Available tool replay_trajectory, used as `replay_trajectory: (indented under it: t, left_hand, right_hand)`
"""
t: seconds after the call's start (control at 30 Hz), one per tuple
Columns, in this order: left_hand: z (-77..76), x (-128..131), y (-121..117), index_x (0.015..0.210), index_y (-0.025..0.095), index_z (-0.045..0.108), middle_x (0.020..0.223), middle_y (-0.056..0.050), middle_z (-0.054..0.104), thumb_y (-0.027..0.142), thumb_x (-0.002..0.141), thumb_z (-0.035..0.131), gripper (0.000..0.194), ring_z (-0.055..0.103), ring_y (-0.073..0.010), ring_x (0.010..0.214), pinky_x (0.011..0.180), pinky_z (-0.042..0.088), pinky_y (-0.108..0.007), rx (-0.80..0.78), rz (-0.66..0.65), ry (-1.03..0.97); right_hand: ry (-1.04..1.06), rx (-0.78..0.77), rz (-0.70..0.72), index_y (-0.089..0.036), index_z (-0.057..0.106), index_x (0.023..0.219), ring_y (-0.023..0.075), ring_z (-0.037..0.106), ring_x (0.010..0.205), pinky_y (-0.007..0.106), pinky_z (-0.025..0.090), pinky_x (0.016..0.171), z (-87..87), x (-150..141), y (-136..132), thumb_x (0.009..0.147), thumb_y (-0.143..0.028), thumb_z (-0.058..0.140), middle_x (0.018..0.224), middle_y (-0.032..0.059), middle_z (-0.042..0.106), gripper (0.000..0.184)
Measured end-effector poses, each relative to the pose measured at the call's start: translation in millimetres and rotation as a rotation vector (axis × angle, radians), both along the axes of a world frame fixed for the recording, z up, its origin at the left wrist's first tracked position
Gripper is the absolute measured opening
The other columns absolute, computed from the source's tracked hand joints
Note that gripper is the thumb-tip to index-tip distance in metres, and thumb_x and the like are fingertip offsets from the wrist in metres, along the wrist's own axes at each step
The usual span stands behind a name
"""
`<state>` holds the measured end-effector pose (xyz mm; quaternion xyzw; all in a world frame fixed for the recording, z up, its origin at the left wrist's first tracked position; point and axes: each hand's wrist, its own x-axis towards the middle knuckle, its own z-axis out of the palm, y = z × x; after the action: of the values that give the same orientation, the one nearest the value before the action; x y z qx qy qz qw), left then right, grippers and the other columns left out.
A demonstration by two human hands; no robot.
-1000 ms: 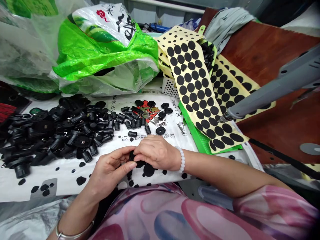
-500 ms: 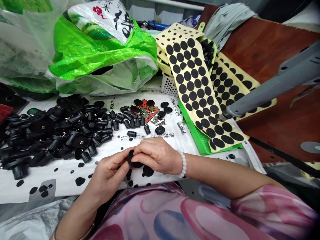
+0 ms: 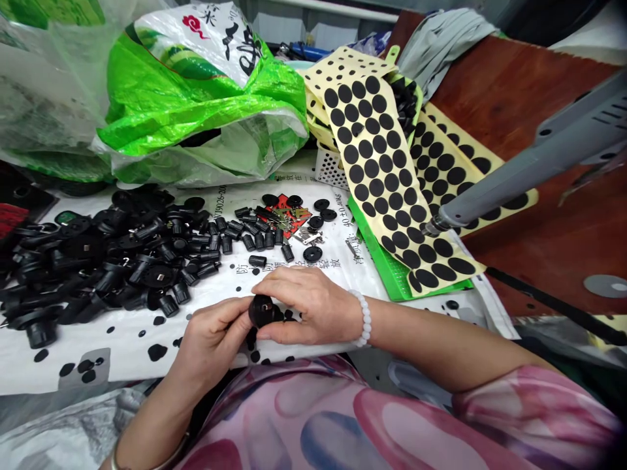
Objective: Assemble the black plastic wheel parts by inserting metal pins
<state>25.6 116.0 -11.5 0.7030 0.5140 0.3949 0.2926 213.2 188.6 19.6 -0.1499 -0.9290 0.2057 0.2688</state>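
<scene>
Between my two hands, low in the middle of the head view, is a black round plastic part [image 3: 261,311], its face turned up with a small slot showing. My left hand [image 3: 213,336] pinches its left edge between thumb and fingers. Around its other side curves my right hand [image 3: 308,307], fingers over the top and thumb below; the exact contact is partly hidden. Beyond the hands lie several small black knobs [image 3: 268,239] and a black disc [image 3: 312,254] with holes. Small metal pieces [image 3: 294,225] rest on a red printed patch.
A heap of black plastic parts [image 3: 108,254] covers the left of the white sheet [image 3: 210,346]. Green plastic sacking [image 3: 196,111] stands behind. Sheets of black round stickers [image 3: 386,170] lie over a green tray [image 3: 375,251] at right. A grey electric screwdriver [image 3: 519,156] hangs close by.
The round part has turned so its slotted face shows. My right thumb and fingers have spread wider around it. My left hand keeps its pinch nearly in place.
</scene>
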Motion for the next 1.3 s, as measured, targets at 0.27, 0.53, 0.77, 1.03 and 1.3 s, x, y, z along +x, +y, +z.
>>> replay_trajectory:
  t: [0.27, 0.53, 0.77, 1.03, 1.3]
  left_hand:
    - [-3.9, 2.8, -2.3, 0.091, 0.019, 0.063, 0.064, 0.001, 0.062, 0.014, 0.086, 0.047, 0.017, 0.06, -0.0119, 0.057, 0.052, 0.045, -0.02, 0.218, -0.028, 0.106]
    - [-2.3, 8.5, -0.1, 0.088, 0.018, 0.062, 0.068, 0.0, 0.062, 0.016, 0.087, 0.047, 0.015, 0.057, -0.0109, 0.058, 0.053, 0.045, -0.02, 0.171, -0.039, 0.032]
    - [-1.5, 10.8, 1.2, 0.095, 0.018, 0.063, 0.069, -0.001, 0.059, 0.016, 0.089, 0.041, 0.023, 0.055, -0.0121, 0.063, 0.058, 0.044, -0.022, 0.036, -0.106, 0.008]
    - [-2.8, 16.1, 1.7, 0.084, 0.017, 0.06, 0.069, -0.002, 0.057, 0.015, 0.091, 0.038, 0.023, 0.054, -0.0128, 0.064, 0.059, 0.042, -0.023, -0.008, -0.138, 0.036]
    - [6.2, -7.8, 10.5, 0.111, 0.017, 0.058, 0.103, -0.01, 0.064, 0.019, 0.085, 0.054, 0.027, 0.058, -0.0215, 0.098, 0.087, 0.045, -0.034, 0.241, 0.044, 0.388]
  right_hand:
    - [0.02, 0.138, -0.003, -0.005, 0.057, 0.104, 0.0198, 0.061, 0.078, 0.03, 0.05, 0.068, -8.6, -2.7, -9.6, 0.093, -0.045, 0.045, 0.087, 0.0124, 0.064, 0.043]
    - [0.101, 0.062, -0.044, -0.005, 0.053, 0.109, 0.0189, 0.061, 0.076, 0.03, 0.05, 0.069, -0.9, 3.1, -9.6, 0.091, -0.051, 0.046, 0.084, 0.0109, 0.064, 0.049]
    - [0.132, -0.142, -0.008, -0.012, 0.059, 0.09, 0.0168, 0.06, 0.085, 0.028, 0.051, 0.075, 7.5, 10.5, -14.1, 0.094, -0.019, 0.046, 0.092, 0.0116, 0.064, 0.015]
    - [0.112, -0.169, -0.009, -0.012, 0.057, 0.093, 0.0179, 0.059, 0.088, 0.029, 0.052, 0.078, -0.4, 12.5, -14.5, 0.092, -0.017, 0.047, 0.093, 0.0131, 0.062, 0.011]
    - [0.242, -0.217, -0.086, -0.014, 0.057, 0.095, 0.0172, 0.061, 0.09, 0.029, 0.053, 0.077, -4.5, 17.6, -8.6, 0.092, -0.018, 0.049, 0.094, 0.0113, 0.064, 0.01]
